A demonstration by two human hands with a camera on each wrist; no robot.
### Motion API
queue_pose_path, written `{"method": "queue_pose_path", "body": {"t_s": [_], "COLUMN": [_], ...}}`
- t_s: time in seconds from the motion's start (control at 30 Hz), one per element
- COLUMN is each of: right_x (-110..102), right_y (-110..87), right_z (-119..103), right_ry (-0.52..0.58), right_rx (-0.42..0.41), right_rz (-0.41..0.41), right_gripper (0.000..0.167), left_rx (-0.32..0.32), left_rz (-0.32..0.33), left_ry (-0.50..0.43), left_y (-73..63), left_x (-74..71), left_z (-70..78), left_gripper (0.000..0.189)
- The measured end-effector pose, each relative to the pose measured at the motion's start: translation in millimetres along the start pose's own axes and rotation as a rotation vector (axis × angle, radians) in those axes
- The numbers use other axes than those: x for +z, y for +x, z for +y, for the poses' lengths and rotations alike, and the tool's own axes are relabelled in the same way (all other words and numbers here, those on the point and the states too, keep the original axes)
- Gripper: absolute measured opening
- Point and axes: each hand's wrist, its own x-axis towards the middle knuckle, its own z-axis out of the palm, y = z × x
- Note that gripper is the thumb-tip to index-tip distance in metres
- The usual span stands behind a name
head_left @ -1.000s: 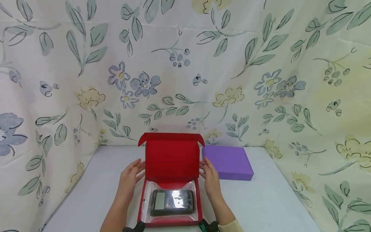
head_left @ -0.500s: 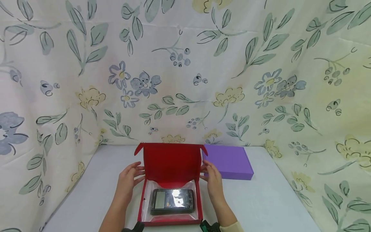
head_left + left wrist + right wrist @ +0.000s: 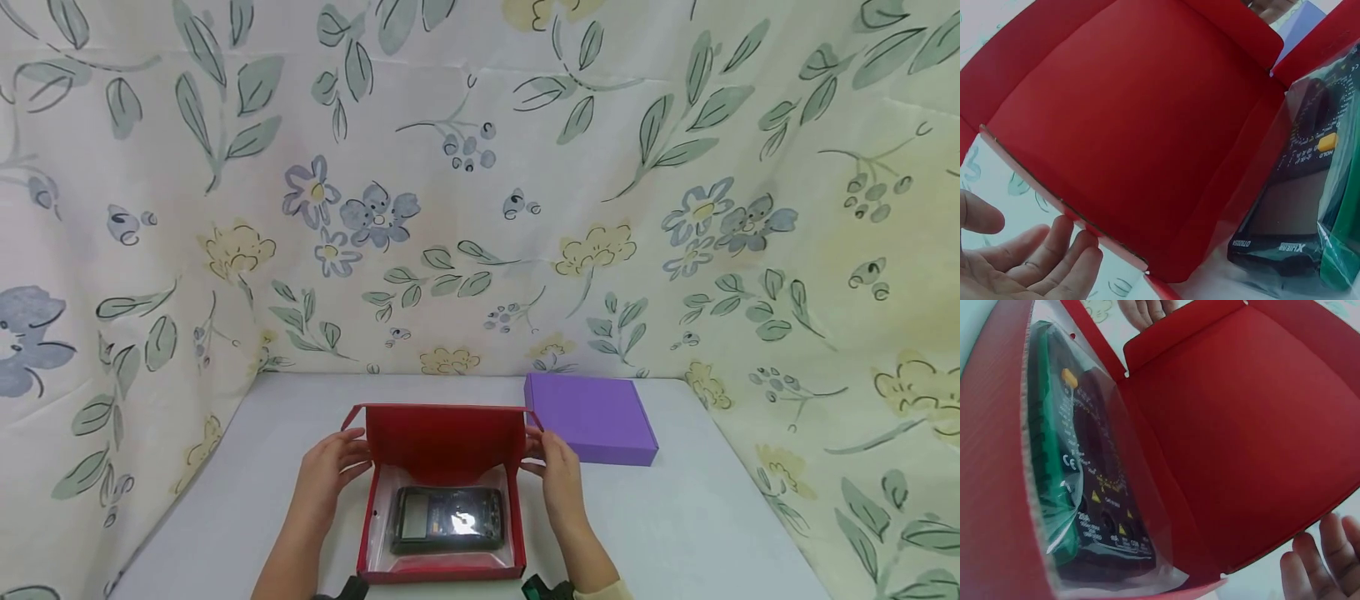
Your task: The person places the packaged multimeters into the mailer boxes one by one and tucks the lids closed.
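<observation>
A red cardboard box (image 3: 442,576) lies on the table with its lid (image 3: 446,433) raised and tilted forward. Inside is a digital multimeter (image 3: 415,518), dark with green sides, wrapped in clear plastic; the left wrist view shows its screen and yellow button. My left hand (image 3: 321,477) is at the lid's left side, its fingertips (image 3: 1089,240) touching the side flap while the thumb stands apart. On the opposite side, my right hand (image 3: 561,479) touches the lid's edge with relaxed fingers (image 3: 1307,547). Neither hand curls around anything.
Behind my right hand lies a closed purple box (image 3: 588,417) on the white table (image 3: 697,517). A floral cloth (image 3: 465,200) hangs along the back and both sides. Small dark devices sit at my wrists.
The red lid has tipped forward and down toward the multimeter, its top edge now much lower. Both hands have moved slightly outward and down with it, staying at its sides.
</observation>
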Motion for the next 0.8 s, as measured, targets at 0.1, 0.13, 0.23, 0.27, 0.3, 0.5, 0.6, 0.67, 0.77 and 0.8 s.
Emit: {"method": "queue_pose_path", "body": {"t_s": [0.1, 0.13, 0.23, 0.27, 0.3, 0.5, 0.6, 0.67, 0.77, 0.8], "right_x": [-1.8, -2.6, -5.0, -5.8, -6.7, -13.3, -16.2, -18.2, -20.7, -21.4], "right_y": [-0.9, -1.4, -3.8, -4.8, -5.8, -10.9, -13.8, -16.0, -18.5, -19.1], "right_z": [1.6, 2.6, 4.9, 5.7, 6.6, 9.2, 8.4, 8.3, 9.1, 10.0], "right_ry": [-0.01, -0.022, -0.044, -0.052, -0.063, -0.091, -0.116, -0.155, -0.185, -0.199], "right_rx": [0.007, 0.009, 0.012, 0.015, 0.015, 0.027, 0.062, 0.083, 0.107, 0.107], "right_rz": [0.012, 0.015, 0.025, 0.027, 0.029, 0.013, 0.0, -0.006, -0.024, -0.032], "right_gripper": [0.042, 0.042, 0.04, 0.04, 0.04, 0.038, 0.039, 0.04, 0.04, 0.04], "left_rx": [-0.02, -0.027, -0.038, -0.044, -0.051, -0.096, -0.11, -0.118, -0.126, -0.129], "left_rz": [0.002, 0.001, -0.009, -0.009, -0.01, -0.012, -0.029, -0.04, -0.058, -0.059], "left_ry": [0.008, 0.014, 0.032, 0.04, 0.048, 0.048, 0.056, 0.076, 0.125, 0.143], "left_y": [-0.5, -1.0, -1.8, -2.3, -2.9, -4.3, -5.1, -6.1, -7.7, -8.6], "left_x": [-1.8, -2.6, -4.8, -5.8, -6.8, -12.3, -15.2, -17.2, -19.9, -20.5], "left_z": [0.1, 0.0, -0.3, -0.6, -1.0, -3.0, -4.2, -5.2, -7.1, -7.6], "left_gripper": [0.048, 0.048, 0.051, 0.051, 0.05, 0.046, 0.048, 0.052, 0.057, 0.059]}}
